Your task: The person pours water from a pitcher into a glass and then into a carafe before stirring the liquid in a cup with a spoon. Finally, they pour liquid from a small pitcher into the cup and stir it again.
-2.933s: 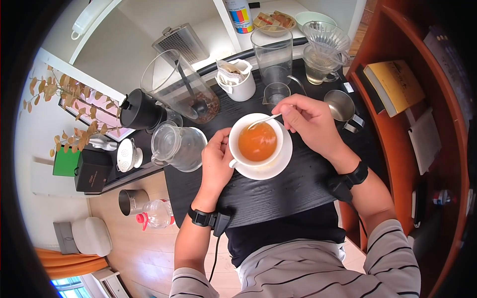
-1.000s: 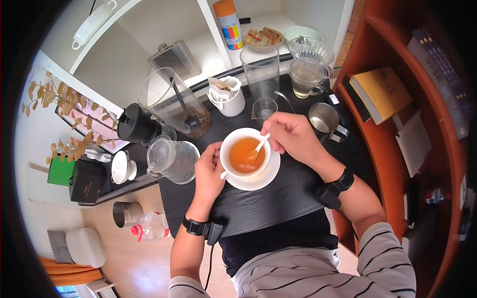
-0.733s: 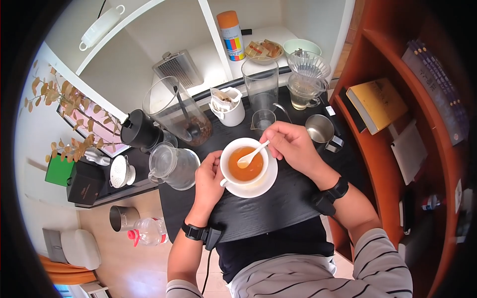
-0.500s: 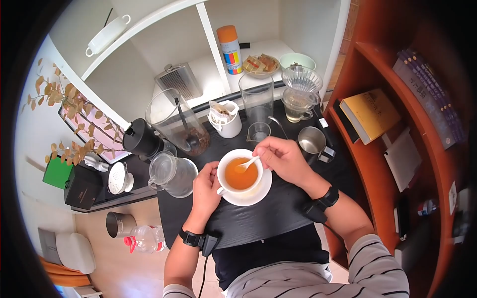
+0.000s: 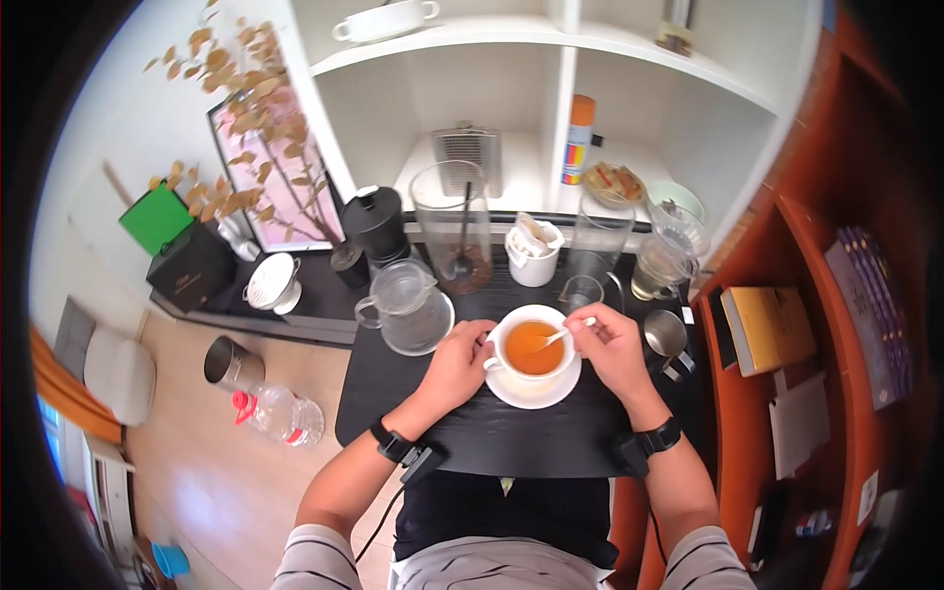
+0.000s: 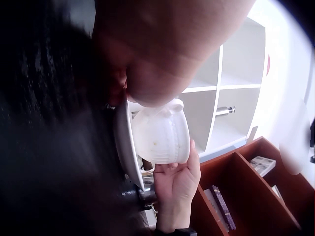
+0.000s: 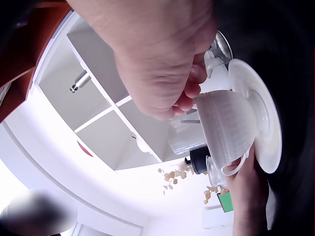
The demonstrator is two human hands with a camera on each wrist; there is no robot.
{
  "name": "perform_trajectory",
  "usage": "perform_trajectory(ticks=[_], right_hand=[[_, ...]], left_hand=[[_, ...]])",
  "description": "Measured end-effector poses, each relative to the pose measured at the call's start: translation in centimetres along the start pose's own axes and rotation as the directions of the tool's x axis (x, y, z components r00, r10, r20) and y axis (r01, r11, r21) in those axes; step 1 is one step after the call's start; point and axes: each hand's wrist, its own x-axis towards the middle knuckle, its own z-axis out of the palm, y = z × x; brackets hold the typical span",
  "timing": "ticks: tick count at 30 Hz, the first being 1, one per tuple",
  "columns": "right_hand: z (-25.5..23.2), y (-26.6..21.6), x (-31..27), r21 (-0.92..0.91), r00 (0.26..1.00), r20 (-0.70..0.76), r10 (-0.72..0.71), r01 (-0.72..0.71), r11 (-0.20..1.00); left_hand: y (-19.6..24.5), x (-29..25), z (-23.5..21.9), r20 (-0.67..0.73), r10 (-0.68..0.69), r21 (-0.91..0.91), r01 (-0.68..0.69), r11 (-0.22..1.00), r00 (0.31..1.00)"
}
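Note:
A white cup (image 5: 495, 346) of orange-brown liquid stands on a white saucer (image 5: 534, 398) on the black table. My left hand (image 5: 459, 366) holds the cup's left side by its handle, its fingers partly hidden by the cup. My right hand (image 5: 612, 352) pinches a white spoon (image 5: 557, 337) by its handle, over the cup's right rim. The spoon's bowl dips into the liquid. In the right wrist view, the right hand's curled fingers (image 7: 184, 102) are above the cup, and the spoon is hidden.
Behind the cup stand a glass jug (image 5: 411, 323), a black grinder (image 5: 374, 224), a tall glass jar (image 5: 423, 218), a white mug (image 5: 532, 266) and a small glass pitcher (image 5: 580, 292). To the right are a steel cup (image 5: 665, 334) and a glass dripper (image 5: 678, 236).
The spoon has moved around inside the cup, from its far rim toward its middle and right. Both hands keep to the same sides of the cup. The head view has tilted up and turned.

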Motion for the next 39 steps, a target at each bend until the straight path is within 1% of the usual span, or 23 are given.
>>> perform_trajectory(ticks=[1, 2, 4, 5, 6, 12, 14, 18, 19, 21, 26, 28, 30, 31, 33, 34, 36, 38, 39], right_hand=[[-0.6, 0.6, 0.2, -0.041, 1.0, 0.013, 0.01, -0.01, 0.999], [-0.4, 0.4, 0.3, -0.041, 1.0, 0.003, 0.011, -0.011, 0.999], [-0.5, 0.5, 0.5, -0.043, 0.999, -0.012, 0.031, -0.031, 0.999], [-0.5, 0.7, 0.5, -0.023, 1.0, -0.006, 0.015, -0.015, 1.0], [-0.5, 0.6, 0.6, -0.041, 1.0, 0.0, 0.013, -0.013, 0.999], [-0.4, -0.7, 0.0, -0.223, 0.997, 0.038, -0.067, 0.074, 0.972], [-0.3, -0.8, -0.4, -0.237, 0.999, 0.013, -0.049, 0.051, 0.97], [-0.7, 0.3, -1.3, -0.252, 0.998, -0.063, -0.029, 0.012, 0.968], [-0.9, 0.5, -1.5, -0.256, 0.996, -0.085, -0.008, -0.014, 0.967], [-0.9, 0.6, -1.8, -0.242, 0.994, -0.106, 0.001, -0.027, 0.97], [-1.2, 1.0, -2.3, -0.238, 0.982, -0.188, 0.031, -0.076, 0.968], [-1.1, 1.2, -2.5, -0.242, 0.98, -0.196, 0.023, -0.071, 0.968], [-1.0, 0.9, -2.9, -0.239, 0.984, -0.18, -0.018, -0.026, 0.971], [-0.9, 0.8, -3.0, -0.244, 0.982, -0.187, -0.015, -0.032, 0.969], [-0.9, 0.8, -3.5, -0.231, 0.982, -0.182, -0.053, 0.009, 0.973], [-1.0, 0.7, -3.9, -0.206, 0.98, -0.197, -0.017, -0.025, 0.978], [-1.0, 0.6, -4.7, -0.248, 0.974, -0.214, -0.07, 0.015, 0.969], [-0.8, 0.0, -5.6, -0.274, 0.967, -0.24, -0.084, 0.016, 0.962], [-0.6, -0.5, -6.2, -0.273, 0.958, -0.271, -0.095, 0.018, 0.962]], left_hand=[[-0.2, 0.0, 0.1, -0.011, 0.005, -0.017, -0.005, 1.0, 1.0], [-0.5, 0.0, 0.2, -0.04, -0.008, -0.024, 0.007, 1.0, 0.999], [-1.1, 0.1, 0.3, -0.023, 0.007, -0.078, -0.009, 0.997, 1.0], [-1.5, 0.1, 0.4, -0.029, 0.012, -0.119, -0.015, 0.993, 1.0], [-1.2, 0.1, 0.2, -0.019, 0.003, -0.137, -0.006, 0.991, 1.0], [-2.3, -0.1, 0.7, -0.101, 0.08, -0.152, -0.095, 0.984, 0.992], [-2.7, 0.0, 1.0, -0.14, 0.127, -0.143, -0.147, 0.979, 0.982], [-2.6, 0.0, 0.9, -0.121, 0.123, -0.153, -0.141, 0.978, 0.985], [-2.6, 0.0, 1.0, -0.129, 0.112, -0.155, -0.131, 0.979, 0.985], [-2.9, 0.0, 1.5, -0.17, 0.139, -0.141, -0.164, 0.976, 0.976], [-2.9, 0.0, 1.8, -0.179, 0.093, -0.178, -0.125, 0.976, 0.98], [-2.9, -0.1, 1.8, -0.177, 0.08, -0.198, -0.115, 0.973, 0.981], [-3.0, 0.0, 1.9, -0.191, 0.081, -0.177, -0.116, 0.977, 0.978], [-3.1, 0.0, 2.0, -0.184, 0.082, -0.184, -0.117, 0.976, 0.979], [-3.2, 0.0, 2.1, -0.224, 0.104, -0.172, -0.144, 0.975, 0.969], [-3.2, 0.0, 2.0, -0.22, 0.115, -0.146, -0.15, 0.978, 0.969], [-3.0, -0.1, 1.7, -0.225, 0.142, -0.142, -0.177, 0.974, 0.964], [-3.3, 0.0, 1.8, -0.223, 0.157, -0.135, -0.19, 0.972, 0.962], [-2.8, -0.2, 1.4, -0.203, 0.126, -0.171, -0.162, 0.972, 0.971]])
